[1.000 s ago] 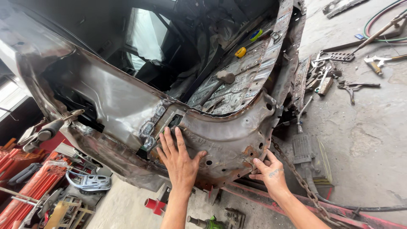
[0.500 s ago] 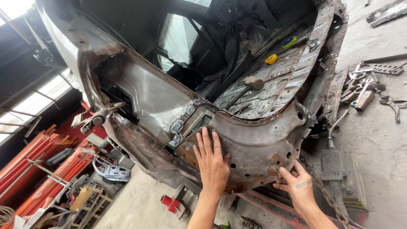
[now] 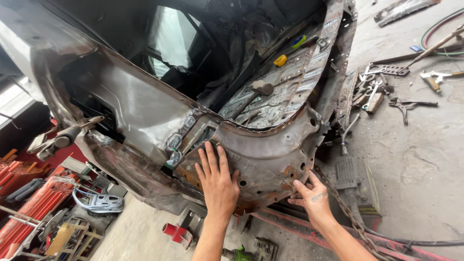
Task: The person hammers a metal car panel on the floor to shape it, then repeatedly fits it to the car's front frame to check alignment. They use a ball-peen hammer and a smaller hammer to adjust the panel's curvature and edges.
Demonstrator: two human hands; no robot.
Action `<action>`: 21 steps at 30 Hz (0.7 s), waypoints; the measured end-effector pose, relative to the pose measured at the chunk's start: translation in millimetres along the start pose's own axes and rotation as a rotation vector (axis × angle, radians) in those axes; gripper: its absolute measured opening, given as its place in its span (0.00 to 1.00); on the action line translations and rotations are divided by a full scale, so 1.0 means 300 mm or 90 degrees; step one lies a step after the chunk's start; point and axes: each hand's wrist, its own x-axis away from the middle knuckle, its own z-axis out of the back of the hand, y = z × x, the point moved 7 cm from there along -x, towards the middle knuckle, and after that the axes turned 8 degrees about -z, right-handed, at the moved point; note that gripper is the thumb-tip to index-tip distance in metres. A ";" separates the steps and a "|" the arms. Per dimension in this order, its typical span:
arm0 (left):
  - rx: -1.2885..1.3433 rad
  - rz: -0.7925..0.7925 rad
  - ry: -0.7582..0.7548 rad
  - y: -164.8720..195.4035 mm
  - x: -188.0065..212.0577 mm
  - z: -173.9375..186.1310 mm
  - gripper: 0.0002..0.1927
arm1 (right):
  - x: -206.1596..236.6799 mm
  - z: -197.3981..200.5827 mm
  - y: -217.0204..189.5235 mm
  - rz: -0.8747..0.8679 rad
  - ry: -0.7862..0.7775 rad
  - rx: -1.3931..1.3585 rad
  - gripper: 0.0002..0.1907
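A stripped, rusty car body shell fills the view, with a curved rusted metal panel [image 3: 270, 150] at its lower door opening. My left hand [image 3: 216, 180] lies flat on that panel, fingers spread and pointing up. My right hand [image 3: 313, 197] grips the panel's lower right edge, thumb on the face of the metal. Neither hand holds a loose object. Inside the shell a bare ribbed floor pan [image 3: 285, 87] carries a yellow object [image 3: 280, 60].
Wrenches and pliers [image 3: 372, 92] lie scattered on the concrete floor at right, near a hammer [image 3: 430, 79] and hoses. A chain [image 3: 348, 212] runs under the shell by a red frame rail [image 3: 309, 232]. Red racks and tools [image 3: 43, 212] crowd the lower left.
The view has shifted and drawn closer. Both hands stay on the rusted panel, the left flat on it, the right still at its lower edge.
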 end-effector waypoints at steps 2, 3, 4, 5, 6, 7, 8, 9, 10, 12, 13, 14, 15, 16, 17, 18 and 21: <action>-0.004 0.000 -0.003 -0.001 0.002 -0.002 0.45 | 0.003 -0.001 0.001 -0.003 0.001 -0.002 0.17; -0.008 0.002 -0.005 -0.003 0.003 -0.005 0.45 | 0.005 -0.002 0.002 -0.002 0.002 -0.003 0.18; -0.011 0.005 -0.007 -0.004 0.005 -0.008 0.46 | 0.006 -0.002 0.002 -0.001 0.004 -0.002 0.18; -0.013 0.006 -0.006 -0.004 0.006 -0.011 0.46 | 0.007 -0.002 0.001 0.003 0.006 -0.003 0.19; -0.015 0.004 -0.004 -0.004 0.007 -0.014 0.46 | 0.008 -0.003 0.000 0.004 0.005 -0.004 0.18; -0.017 0.004 -0.003 -0.004 0.009 -0.017 0.46 | 0.009 -0.003 0.000 0.005 0.002 -0.004 0.18; -0.021 0.003 0.001 -0.004 0.010 -0.019 0.46 | 0.009 -0.005 -0.003 0.008 -0.002 -0.005 0.18; -0.020 0.003 0.001 -0.005 0.011 -0.022 0.46 | 0.010 -0.004 -0.004 0.008 0.000 -0.004 0.18; -0.019 0.003 0.000 -0.007 0.012 -0.026 0.46 | 0.010 -0.003 -0.006 0.008 0.002 -0.002 0.18; -0.024 0.000 0.002 -0.010 0.015 -0.029 0.46 | 0.012 -0.003 -0.011 0.008 0.003 0.006 0.18; -0.028 -0.002 0.004 -0.012 0.016 -0.030 0.46 | 0.013 -0.004 -0.013 0.008 0.002 0.013 0.18; -0.034 -0.003 0.006 -0.014 0.018 -0.031 0.46 | 0.015 -0.005 -0.015 0.005 0.000 0.021 0.18; -0.031 -0.002 0.009 -0.017 0.020 -0.031 0.46 | 0.017 -0.007 -0.016 -0.001 -0.003 0.022 0.18; -0.029 -0.002 0.013 -0.018 0.022 -0.031 0.46 | 0.018 -0.007 -0.017 -0.006 -0.006 0.022 0.19; -0.026 -0.002 0.016 -0.020 0.023 -0.031 0.46 | 0.020 -0.007 -0.017 -0.012 -0.008 0.023 0.19; -0.025 -0.002 0.019 -0.022 0.025 -0.031 0.46 | 0.021 -0.008 -0.018 -0.016 -0.013 0.027 0.19; -0.020 -0.004 0.030 -0.025 0.027 -0.027 0.45 | 0.024 -0.005 -0.017 -0.020 -0.030 0.035 0.19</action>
